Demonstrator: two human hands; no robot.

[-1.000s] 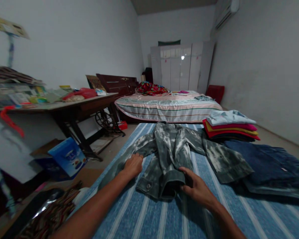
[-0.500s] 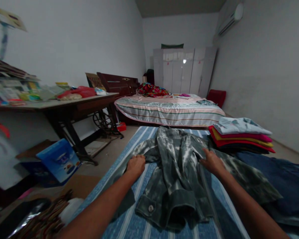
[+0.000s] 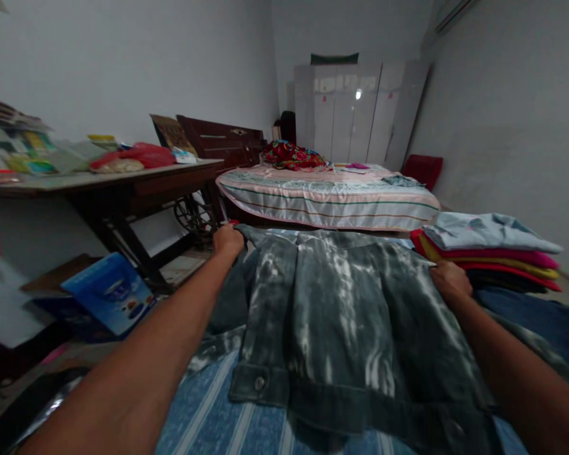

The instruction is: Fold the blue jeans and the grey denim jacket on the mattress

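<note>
A grey-green washed denim jacket (image 3: pixel 341 316) is lifted off the blue striped bedcover (image 3: pixel 203 411) in front of me, spread between my two hands. My left hand (image 3: pixel 227 240) is closed on its far left shoulder. My right hand (image 3: pixel 450 283) is closed on its far right shoulder. The jacket's hem with a metal button hangs toward me.
A stack of folded clothes (image 3: pixel 490 249), red, yellow and light blue, lies at the right, with dark blue denim (image 3: pixel 545 322) below it. Beyond is a bed (image 3: pixel 327 196) with striped sheets, a white wardrobe (image 3: pixel 355 114), a cluttered dark table (image 3: pixel 123 183) on the left, and a blue box (image 3: pixel 107 300) on the floor.
Both hands moved out to the jacket's shoulders, gripped them and raised the jacket off the cover, spreading it wide. Earlier it lay crumpled with the hands resting on it.
</note>
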